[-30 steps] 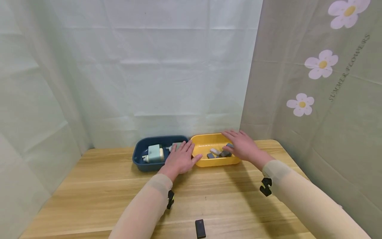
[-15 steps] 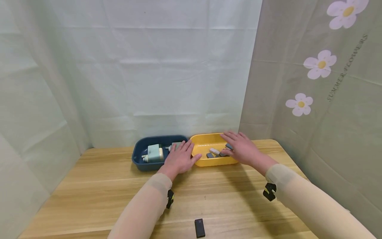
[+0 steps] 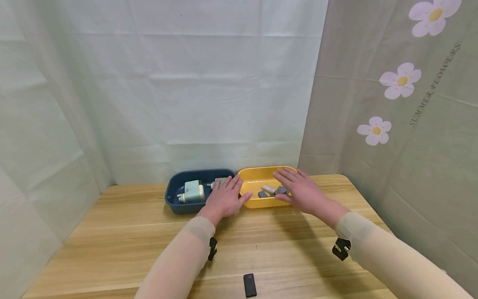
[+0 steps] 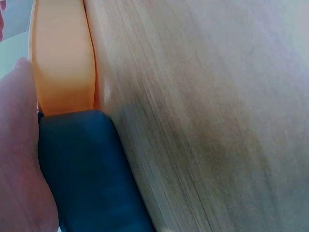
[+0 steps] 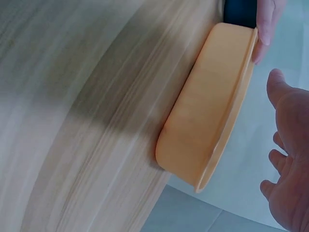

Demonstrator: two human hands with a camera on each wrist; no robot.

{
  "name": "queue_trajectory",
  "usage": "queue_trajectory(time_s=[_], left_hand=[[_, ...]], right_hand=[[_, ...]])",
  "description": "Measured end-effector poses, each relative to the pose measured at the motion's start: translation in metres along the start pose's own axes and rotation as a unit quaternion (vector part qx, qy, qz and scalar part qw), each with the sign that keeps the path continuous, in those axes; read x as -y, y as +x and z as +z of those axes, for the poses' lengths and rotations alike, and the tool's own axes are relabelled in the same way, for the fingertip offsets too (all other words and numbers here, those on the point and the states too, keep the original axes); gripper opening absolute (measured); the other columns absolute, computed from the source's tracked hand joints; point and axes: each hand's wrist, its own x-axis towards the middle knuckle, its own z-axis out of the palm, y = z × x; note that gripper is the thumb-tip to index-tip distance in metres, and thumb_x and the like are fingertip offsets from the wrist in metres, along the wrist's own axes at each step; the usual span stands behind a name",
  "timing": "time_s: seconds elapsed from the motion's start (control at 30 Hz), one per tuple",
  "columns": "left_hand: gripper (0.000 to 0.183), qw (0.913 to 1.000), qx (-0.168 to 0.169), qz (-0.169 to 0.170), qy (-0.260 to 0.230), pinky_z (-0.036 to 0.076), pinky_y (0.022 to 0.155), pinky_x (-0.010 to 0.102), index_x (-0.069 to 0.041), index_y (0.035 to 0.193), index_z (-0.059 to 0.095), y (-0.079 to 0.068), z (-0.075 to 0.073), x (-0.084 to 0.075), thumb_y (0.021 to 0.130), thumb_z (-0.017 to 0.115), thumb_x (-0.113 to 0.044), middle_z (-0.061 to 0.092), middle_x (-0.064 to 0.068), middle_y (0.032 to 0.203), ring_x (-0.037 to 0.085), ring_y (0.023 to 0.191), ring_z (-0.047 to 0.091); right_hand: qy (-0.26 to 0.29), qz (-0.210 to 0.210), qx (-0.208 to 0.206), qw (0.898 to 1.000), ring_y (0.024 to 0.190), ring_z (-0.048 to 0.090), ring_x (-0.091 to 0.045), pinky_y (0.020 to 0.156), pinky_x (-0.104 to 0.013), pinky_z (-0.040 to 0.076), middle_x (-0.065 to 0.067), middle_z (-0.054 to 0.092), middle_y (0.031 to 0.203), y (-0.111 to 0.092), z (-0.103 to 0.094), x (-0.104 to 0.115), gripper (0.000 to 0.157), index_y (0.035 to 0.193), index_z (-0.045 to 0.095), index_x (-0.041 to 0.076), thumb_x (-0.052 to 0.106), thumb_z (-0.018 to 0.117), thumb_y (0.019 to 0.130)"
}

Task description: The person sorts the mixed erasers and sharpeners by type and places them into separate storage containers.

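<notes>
My left hand point(image 3: 223, 200) lies with straight fingers over the spot where a dark blue tray point(image 3: 175, 207) and a yellow tray point(image 3: 274, 202) meet. In the left wrist view its edge overlaps the blue tray's rim. My right hand point(image 3: 304, 192) hovers over the yellow tray's right end, fingers extended and holding nothing. The right wrist view shows that hand point(image 5: 294, 145) apart from the yellow rim. Several small grey and whitish blocks point(image 3: 268, 189) lie in the yellow tray, partly behind my right hand. A pale blue boxy thing with a white nozzle point(image 3: 194, 192) lies in the blue tray.
Beside it in the blue tray is a similar grey-green nozzled thing point(image 3: 220, 182), partly covered by my left fingers. A small black rectangular object point(image 3: 249, 285) lies near the front of the wooden table point(image 3: 123, 249). A pale cloth point(image 3: 201, 91) hangs right behind the trays.
My right hand has drifted slightly toward me and left above the yellow tray, uncovering part of its back right rim. My left hand has stayed in place.
</notes>
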Motion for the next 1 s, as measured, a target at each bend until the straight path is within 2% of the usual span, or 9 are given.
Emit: queue_trajectory(time_s=[0.43, 1.0], left_hand=[[0.088, 1.0000, -0.003, -0.004, 0.002, 0.009, 0.135, 0.060, -0.015, 0.177, 0.027, 0.001, 0.002, 0.000, 0.112, 0.023, -0.075, 0.019, 0.004, 0.184, 0.032, 0.169, 0.018], [0.091, 1.0000, -0.002, -0.006, 0.002, 0.007, 0.135, 0.061, -0.014, 0.177, 0.026, -0.001, -0.001, -0.001, 0.111, 0.022, -0.077, 0.017, 0.004, 0.185, 0.033, 0.169, 0.017]], right_hand=[[-0.008, -0.026, -0.026, 0.999, 0.155, 0.046, -0.042, 0.124, -0.069, 0.034, -0.018, 0.049, 0.169, -0.014, 0.005, 0.009, 0.081, 0.167, 0.049, 0.008, 0.047, 0.079, 0.102], [0.001, -0.040, -0.023, 0.999, 0.156, 0.045, -0.041, 0.127, -0.066, 0.032, -0.015, 0.048, 0.170, -0.028, 0.006, 0.028, 0.085, 0.169, 0.047, 0.012, 0.049, 0.080, 0.100]])
